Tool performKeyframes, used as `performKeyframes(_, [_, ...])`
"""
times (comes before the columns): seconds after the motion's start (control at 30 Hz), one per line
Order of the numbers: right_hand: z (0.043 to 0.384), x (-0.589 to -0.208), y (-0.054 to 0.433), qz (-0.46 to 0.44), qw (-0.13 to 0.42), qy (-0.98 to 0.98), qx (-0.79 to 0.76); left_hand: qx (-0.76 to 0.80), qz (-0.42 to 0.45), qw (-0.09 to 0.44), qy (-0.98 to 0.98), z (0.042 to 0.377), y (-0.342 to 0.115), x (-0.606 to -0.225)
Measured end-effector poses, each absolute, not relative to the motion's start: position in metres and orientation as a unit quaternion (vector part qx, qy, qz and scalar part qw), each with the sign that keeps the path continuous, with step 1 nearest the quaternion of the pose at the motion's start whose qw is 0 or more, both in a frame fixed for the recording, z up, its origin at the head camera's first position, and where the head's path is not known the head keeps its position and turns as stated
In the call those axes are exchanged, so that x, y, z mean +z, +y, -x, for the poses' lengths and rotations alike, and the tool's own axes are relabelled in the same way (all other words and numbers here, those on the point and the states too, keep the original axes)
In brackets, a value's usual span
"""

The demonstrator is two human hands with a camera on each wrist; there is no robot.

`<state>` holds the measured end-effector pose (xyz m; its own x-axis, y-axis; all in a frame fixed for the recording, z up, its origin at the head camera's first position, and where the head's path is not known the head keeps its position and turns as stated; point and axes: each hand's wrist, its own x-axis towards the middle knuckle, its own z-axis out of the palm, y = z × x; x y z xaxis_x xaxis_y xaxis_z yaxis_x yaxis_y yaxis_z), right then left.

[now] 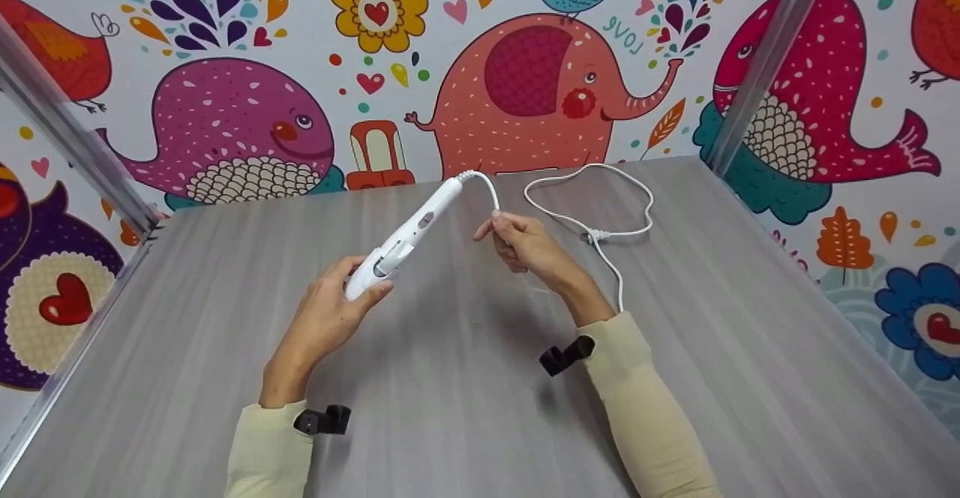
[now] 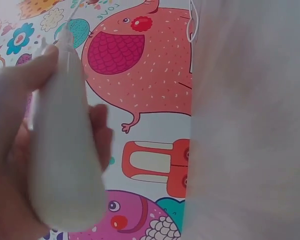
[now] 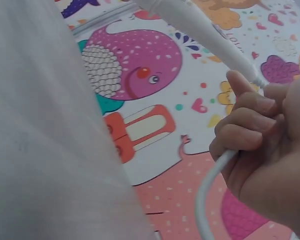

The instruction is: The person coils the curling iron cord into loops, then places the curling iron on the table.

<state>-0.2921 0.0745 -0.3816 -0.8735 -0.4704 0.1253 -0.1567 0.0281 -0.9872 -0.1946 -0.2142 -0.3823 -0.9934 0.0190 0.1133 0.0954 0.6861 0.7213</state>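
Observation:
My left hand (image 1: 326,310) grips a white curling iron (image 1: 409,232) around its near, rounded end, thumb on one side and fingers on the other. The iron is held tilted above the table, its cord end pointing up and away to the right. A small switch shows on its side. In the left wrist view its thick body (image 2: 65,150) fills the palm. My right hand (image 1: 532,247) pinches the white cord (image 1: 486,178) a short way from the iron, with the other fingers curled. In the right wrist view the cord (image 3: 204,197) runs out below those fingers.
The rest of the cord lies in a loose loop (image 1: 651,202) on the grey table (image 1: 465,408), right of my right hand, with its plug (image 1: 598,235) where the cord crosses. A wall with printed cartoon animals (image 1: 450,3) stands behind the table, with metal posts (image 1: 757,70) at its corners.

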Motion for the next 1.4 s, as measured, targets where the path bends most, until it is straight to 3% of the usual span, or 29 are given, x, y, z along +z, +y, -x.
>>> performKeyframes(0.1, [0.287,-0.372,0.075,0.23,0.072,0.733,-0.636,-0.389,0.026,0.05,-0.919,0.196,-0.213,-0.373])
performKeyframes(0.33, [0.273,-0.351,0.077,0.228,-0.104,0.768,-0.589,-0.398,0.026,0.096,-0.912,0.198,-0.205,-0.356])
performKeyframes(0.5, [0.265,-0.341,0.08,0.226,-0.157,0.741,-0.613,-0.412,0.021,0.124,-0.902,0.201,-0.203,-0.362])
performKeyframes(0.63, [0.262,-0.337,0.084,0.242,-0.125,0.718,-0.64,-0.428,0.019,0.145,-0.892,0.202,-0.201,-0.368])
performKeyframes(0.77, [0.259,-0.337,0.085,0.302,-0.042,0.676,-0.671,-0.455,0.032,0.151,-0.877,0.202,-0.198,-0.367])
performKeyframes(1.0, [0.262,-0.344,0.087,0.436,0.113,0.643,-0.619,-0.508,0.095,0.105,-0.85,0.191,-0.21,-0.359])
performKeyframes(1.17, [0.268,-0.35,0.091,0.454,0.187,0.666,-0.562,-0.509,0.174,0.062,-0.841,0.186,-0.223,-0.358])
performKeyframes(1.27, [0.274,-0.356,0.093,0.428,0.2,0.699,-0.537,-0.5,0.2,0.028,-0.842,0.183,-0.228,-0.357])
performKeyframes(1.4, [0.281,-0.362,0.096,0.41,0.151,0.75,-0.497,-0.48,0.209,-0.034,-0.851,0.181,-0.228,-0.357])
